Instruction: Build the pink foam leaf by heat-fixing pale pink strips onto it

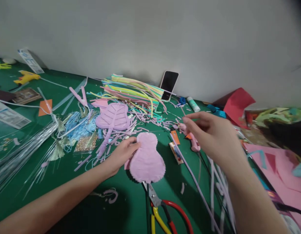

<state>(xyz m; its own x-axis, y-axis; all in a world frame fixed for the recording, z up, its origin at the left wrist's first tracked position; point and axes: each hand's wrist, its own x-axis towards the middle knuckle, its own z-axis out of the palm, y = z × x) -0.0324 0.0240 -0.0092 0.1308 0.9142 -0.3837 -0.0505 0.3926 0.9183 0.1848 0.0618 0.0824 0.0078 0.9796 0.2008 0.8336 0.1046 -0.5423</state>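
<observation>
My left hand [126, 152] is closed on the left edge of a fuzzy pink-lilac piece [147, 159] with a narrow top and wide bottom, like a gourd. A dark thin stick [147, 208] runs down from its lower edge. My right hand [209, 133] is raised to the right of the piece, thumb and fingers pinched together. A thin pale bit shows at its fingertips, too small to name. Scissors [153, 196] with red handles lie below the piece, beside yellow-handled pliers or cutters [160, 222]. A lilac leaf-shaped fan [113, 117] rests behind my left hand.
Pipe cleaners [133, 89] and cut lilac bits lie heaped at the back, near a phone [169, 83] leaning on the wall. Blue tassels [78, 125] and a yellow glue gun [26, 77] are left. Long lilac stems [193, 177] and red paper [238, 105] are right.
</observation>
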